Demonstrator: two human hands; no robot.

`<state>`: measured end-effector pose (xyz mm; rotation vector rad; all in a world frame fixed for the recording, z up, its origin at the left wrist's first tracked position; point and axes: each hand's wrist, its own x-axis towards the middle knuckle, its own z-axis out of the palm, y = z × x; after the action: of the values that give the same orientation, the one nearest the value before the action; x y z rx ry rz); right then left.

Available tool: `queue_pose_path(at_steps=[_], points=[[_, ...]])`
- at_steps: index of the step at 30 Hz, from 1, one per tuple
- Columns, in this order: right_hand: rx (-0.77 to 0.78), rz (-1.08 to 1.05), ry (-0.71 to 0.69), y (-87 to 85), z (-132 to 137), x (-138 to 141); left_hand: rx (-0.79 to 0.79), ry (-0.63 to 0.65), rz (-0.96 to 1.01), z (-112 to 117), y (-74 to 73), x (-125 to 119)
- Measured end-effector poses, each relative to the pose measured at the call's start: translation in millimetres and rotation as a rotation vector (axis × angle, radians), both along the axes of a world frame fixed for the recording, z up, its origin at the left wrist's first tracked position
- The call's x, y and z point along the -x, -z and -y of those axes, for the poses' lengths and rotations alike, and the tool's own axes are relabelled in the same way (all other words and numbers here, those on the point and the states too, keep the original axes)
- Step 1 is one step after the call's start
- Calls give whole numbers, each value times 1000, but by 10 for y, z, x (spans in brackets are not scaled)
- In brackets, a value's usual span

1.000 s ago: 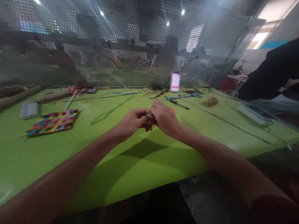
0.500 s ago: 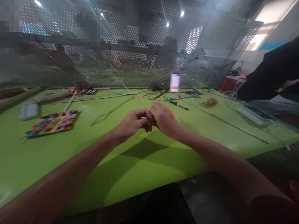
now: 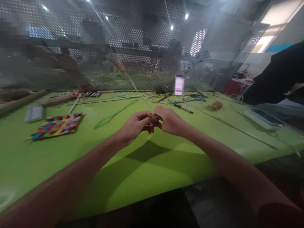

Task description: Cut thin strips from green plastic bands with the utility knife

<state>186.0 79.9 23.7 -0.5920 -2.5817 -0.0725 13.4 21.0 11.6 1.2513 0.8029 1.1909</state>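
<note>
My left hand (image 3: pixel 136 124) and my right hand (image 3: pixel 169 120) meet above the middle of the green table (image 3: pixel 147 161). Both have their fingers curled in a pinch, fingertips touching each other. Between them sits a small dark thing, too small and hidden to name. A thin pale strip (image 3: pixel 130 78) rises from the hands toward the back mesh. A long green strip (image 3: pixel 116 112) lies on the table just left of the hands.
A multicoloured woven mat (image 3: pixel 57 125) lies at the left, a grey flat box (image 3: pixel 34 112) beyond it. A black pen (image 3: pixel 183 108), loose strips and a brown clump (image 3: pixel 216 105) lie at the back. A clear tray (image 3: pixel 263 117) and a dark-clothed person (image 3: pixel 277 74) are at the right. Perforated mesh (image 3: pixel 133 50) walls the back.
Both hands stayed together at the table's middle, the right hand turning its fingers further in. The orange bit behind the right hand is hidden now. The view shifted slightly.
</note>
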Motion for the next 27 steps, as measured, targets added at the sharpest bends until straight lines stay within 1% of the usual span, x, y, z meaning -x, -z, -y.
queue_pose_path(at_steps=[3,5,7,11,17,23,27], points=[[68,-78,-40,-103,-20,-57,38,-39,2,-31,-6,30],[119,-140,-64,-162,-8,-76,37,-41,-5,-51,9,49],[133,-168,-95,-189,11,-76,19,-32,-14,-61,29,59],[76,-160,-134,-164,16,-56,-1,-37,-42,-54,37,54],[21,-145,-112,-131,-15,-52,8,-35,-49,-50,25,41],[75,-195,-116,-167,33,-58,52,-21,-18,-46,28,50],[62,-183,-92,-156,32,-52,62,-9,-24,-45,22,55]])
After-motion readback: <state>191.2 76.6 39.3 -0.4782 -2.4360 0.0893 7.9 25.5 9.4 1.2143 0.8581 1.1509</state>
